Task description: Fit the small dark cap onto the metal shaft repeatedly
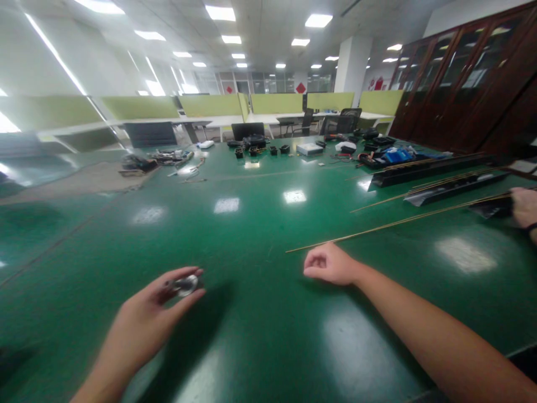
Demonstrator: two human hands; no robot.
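Between the thumb and fingers of my left hand (155,313) is a small round, shiny object (187,285) with a clear or silvery face and a darker metal side. Its exact kind cannot be made out. The hand is held over the green tabletop (251,313) at the lower left. My right hand (329,264) is curled into a loose fist low over the tabletop, right of centre, and nothing shows in it. Just beyond its knuckles lie thin brass-coloured rods (377,228), running off to the right.
Another person's hand (525,207) is at the right edge, by the rods' far end and a dark metal channel (457,187). Farther back stand a longer channel (423,169), a tray with blue items (398,155), a white box (309,149) and small black parts (254,150). Cluttered parts (168,157) lie back left.
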